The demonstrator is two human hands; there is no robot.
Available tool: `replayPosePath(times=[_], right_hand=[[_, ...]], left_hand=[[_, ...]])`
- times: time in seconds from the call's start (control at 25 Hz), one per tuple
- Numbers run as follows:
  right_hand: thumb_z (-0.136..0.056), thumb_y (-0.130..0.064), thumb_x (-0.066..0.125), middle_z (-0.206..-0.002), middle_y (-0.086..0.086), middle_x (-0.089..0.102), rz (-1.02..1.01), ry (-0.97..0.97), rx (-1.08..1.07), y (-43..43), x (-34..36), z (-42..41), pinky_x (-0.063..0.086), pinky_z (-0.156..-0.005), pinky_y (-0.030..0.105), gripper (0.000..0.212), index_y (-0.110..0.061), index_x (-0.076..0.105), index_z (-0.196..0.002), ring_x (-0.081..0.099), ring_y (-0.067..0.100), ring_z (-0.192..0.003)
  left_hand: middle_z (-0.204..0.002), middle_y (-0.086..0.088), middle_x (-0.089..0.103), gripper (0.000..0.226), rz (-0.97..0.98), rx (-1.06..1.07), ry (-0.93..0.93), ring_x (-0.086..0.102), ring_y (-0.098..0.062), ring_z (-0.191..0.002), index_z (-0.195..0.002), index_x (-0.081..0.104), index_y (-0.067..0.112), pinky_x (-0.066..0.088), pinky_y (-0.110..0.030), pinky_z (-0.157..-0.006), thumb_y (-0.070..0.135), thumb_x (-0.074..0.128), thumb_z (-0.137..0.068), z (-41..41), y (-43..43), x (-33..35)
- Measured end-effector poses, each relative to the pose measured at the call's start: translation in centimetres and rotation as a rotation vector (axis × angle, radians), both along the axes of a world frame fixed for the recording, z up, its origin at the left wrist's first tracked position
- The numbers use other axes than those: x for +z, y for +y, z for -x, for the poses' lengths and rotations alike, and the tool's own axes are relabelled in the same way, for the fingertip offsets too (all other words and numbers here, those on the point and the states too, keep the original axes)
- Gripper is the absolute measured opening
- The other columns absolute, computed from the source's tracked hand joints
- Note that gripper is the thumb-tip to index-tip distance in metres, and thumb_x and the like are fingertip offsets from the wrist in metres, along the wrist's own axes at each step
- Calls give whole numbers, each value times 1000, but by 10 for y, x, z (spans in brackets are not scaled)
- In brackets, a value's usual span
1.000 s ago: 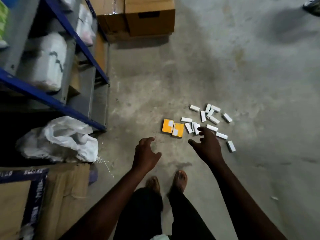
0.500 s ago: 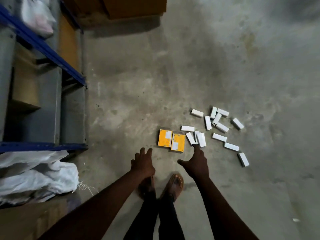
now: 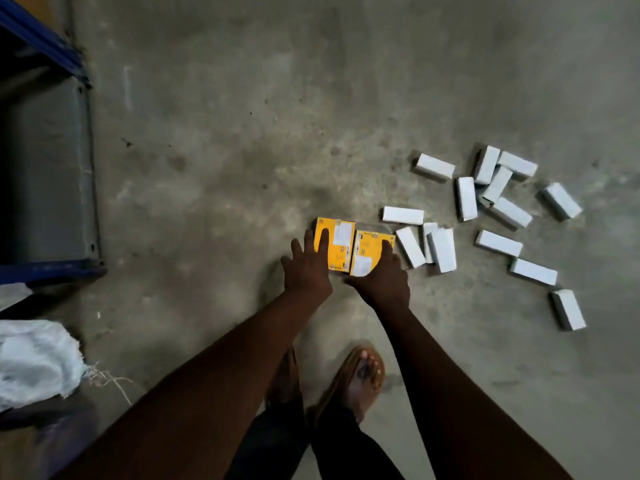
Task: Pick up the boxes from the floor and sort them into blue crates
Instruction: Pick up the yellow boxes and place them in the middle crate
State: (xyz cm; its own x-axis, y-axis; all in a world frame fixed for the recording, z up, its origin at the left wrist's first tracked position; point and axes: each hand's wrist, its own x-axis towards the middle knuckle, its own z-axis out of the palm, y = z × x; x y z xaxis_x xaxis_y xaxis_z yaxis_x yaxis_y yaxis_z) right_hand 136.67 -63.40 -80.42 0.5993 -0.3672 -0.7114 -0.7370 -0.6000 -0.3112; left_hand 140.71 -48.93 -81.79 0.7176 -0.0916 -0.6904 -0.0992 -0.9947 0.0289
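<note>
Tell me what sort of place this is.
Probably a storeroom or small warehouse: a bare concrete floor, a blue metal rack at the left edge, a white sack near it, and many small white boxes lying loose on the floor.

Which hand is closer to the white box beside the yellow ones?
Right. The right hand is just beside that white box; the left hand is at the far yellow box.

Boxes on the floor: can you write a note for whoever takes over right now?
Left hand: open, fingers on the left yellow box.
Right hand: open, fingers on the right yellow box.
White boxes lie scattered on the floor to their right.
Done: nothing lifted; no blue crate in view.
Left: pick up all boxes and sort them.
</note>
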Motion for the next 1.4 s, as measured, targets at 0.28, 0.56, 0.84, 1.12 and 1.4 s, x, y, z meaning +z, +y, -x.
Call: replayPosePath(times=[0.28, 0.56, 0.84, 1.12, 1.4], right_hand=[[-68, -60, 86, -172, 14, -18, 187, 72, 141, 13, -125, 8, 42, -104, 68, 135, -33, -6, -163, 17, 49, -154], [-66, -52, 80, -171, 15, 6, 392, 11, 35, -12, -152, 9, 38, -108, 67, 122, -31, 6, -161, 31, 46, -147], [-58, -56, 84, -131, 10, 61, -17, -56, -405, -45, -95, 18, 54, -100, 48, 94, -32, 49, -142, 61, 37, -121], [-67, -38, 78, -124, 0, 72, -707, -122, -1041, -69, 138, 73, 61, -76, 36, 61, -37, 67, -128, 70, 23, -101], [-92, -20, 62, -140, 13, 65, -870, -523, -1159, -79, 443, 165, 53, -107, 58, 51, -38, 62, -140, 61, 40, -131]], left_hand=[[-173, -9, 12, 133, 200, 699, -40, 21, -38, -157, -169, 2, 30, 28, -57, -121, 41, 90, -70, -10, -40, -117], [-171, -16, 21, 145, 51, 484, -215, 35, -39, -151, -168, 5, 8, 40, -55, -112, 56, 88, -60, 4, -54, -138], [-163, -17, 27, 153, 244, 594, 59, 44, -42, -144, -168, -10, 31, 46, -56, -112, 46, 95, -57, -12, -35, -79], [-144, -11, 63, 139, 780, 888, 441, 73, -25, -112, -167, -2, 44, 67, -40, -81, 17, 94, -71, -5, -52, 159], [-134, -3, 61, 122, 965, 469, 605, 72, -20, -116, -163, 11, 54, 65, -36, -86, 19, 91, -78, 63, -80, 456]])
